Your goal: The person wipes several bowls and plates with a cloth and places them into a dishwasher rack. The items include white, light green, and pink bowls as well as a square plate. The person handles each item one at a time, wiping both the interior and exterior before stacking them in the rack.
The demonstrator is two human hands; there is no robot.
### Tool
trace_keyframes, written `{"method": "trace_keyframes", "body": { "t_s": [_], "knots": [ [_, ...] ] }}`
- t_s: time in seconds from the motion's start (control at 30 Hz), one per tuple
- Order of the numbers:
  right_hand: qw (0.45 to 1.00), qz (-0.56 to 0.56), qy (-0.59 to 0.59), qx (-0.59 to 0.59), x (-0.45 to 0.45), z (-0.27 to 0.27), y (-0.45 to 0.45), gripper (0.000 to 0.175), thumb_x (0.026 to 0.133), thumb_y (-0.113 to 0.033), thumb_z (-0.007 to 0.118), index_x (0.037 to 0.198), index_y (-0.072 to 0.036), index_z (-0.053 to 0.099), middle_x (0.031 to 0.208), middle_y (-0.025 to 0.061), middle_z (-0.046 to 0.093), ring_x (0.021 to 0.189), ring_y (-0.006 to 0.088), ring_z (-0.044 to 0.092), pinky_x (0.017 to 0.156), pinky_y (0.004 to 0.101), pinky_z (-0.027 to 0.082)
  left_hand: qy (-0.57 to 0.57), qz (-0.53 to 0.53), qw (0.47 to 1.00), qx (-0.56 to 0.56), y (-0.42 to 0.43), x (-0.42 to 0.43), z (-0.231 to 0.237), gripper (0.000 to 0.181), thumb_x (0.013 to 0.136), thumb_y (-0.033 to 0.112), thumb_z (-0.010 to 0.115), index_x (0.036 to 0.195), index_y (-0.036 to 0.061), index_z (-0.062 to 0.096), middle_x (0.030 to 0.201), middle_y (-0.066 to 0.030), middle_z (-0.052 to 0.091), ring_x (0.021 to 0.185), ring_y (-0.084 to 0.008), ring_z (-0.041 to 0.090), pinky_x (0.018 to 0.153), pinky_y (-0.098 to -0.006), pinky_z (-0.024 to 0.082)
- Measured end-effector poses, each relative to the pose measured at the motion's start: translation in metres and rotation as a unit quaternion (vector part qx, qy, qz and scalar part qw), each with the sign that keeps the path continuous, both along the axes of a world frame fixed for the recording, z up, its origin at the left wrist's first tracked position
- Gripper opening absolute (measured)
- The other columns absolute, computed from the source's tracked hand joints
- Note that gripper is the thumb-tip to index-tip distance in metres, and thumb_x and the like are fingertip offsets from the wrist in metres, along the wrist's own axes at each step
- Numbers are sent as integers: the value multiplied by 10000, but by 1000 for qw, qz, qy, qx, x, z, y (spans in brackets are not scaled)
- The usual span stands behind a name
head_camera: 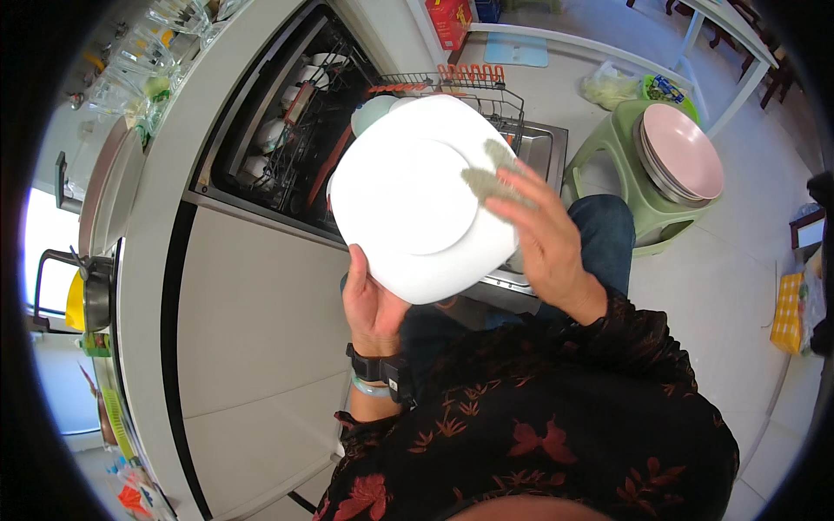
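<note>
A white plate with rounded square sides [417,202] is held up in front of me. Its lower left rim rests in my left hand [374,303], thumb at the edge and fingers hidden behind. My right hand [547,238] presses a grey-green cloth [485,185] against the plate's right side; the cloth and fingertips are blurred. Behind the plate stands an open dishwasher with its wire rack [511,101] pulled out, holding a pale green dish [373,115]. White bowls [313,77] sit in the rack inside.
At right, a green plastic stool [603,140] bears a stack of plates, a pink one [683,151] on top. A plastic bag [609,86] and a green basket [692,107] lie beyond it. The counter [146,260] at left carries glasses [140,55] and large plates [120,189].
</note>
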State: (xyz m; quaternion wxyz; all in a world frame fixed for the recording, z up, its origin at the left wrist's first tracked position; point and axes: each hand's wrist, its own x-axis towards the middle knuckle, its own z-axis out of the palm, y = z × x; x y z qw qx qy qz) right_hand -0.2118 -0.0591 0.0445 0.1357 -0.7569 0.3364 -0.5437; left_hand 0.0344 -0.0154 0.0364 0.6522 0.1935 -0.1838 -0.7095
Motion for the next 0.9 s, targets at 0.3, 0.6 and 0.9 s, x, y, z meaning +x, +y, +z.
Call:
{"method": "trace_keyframes", "body": {
  "t_s": [0.3, 0.6, 0.9],
  "knots": [
    [981, 23, -81, 174, -21, 17, -28, 335, 971, -59, 401, 1199, -48, 646, 1337, 165, 553, 1227, 286, 542, 1014, 331, 414, -261, -114, 959, 18, 16, -4, 3, 524, 1020, 289, 516, 1415, -40, 413, 1311, -202, 584, 1163, -282, 592, 989, -450, 484],
    [981, 155, 114, -2, 23, 31, 13, 373, 799, 62, 516, 1120, -29, 681, 1290, 133, 589, 1307, 315, 492, 1111, 430, 372, -429, -145, 891, -38, 22, -42, 0, 295, 1022, 211, 548, 1198, -20, 600, 1063, -19, 650, 943, -78, 565, 830, -251, 470],
    [961, 75, -117, 237, -23, -7, -37, 351, 959, -47, 428, 1251, -31, 621, 1329, 167, 542, 1229, 280, 525, 1041, 321, 384, -264, -51, 963, 37, 23, -29, 3, 543, 980, 274, 595, 1369, -72, 442, 1290, -193, 600, 1141, -271, 628, 1002, -400, 502]
  ]
}}
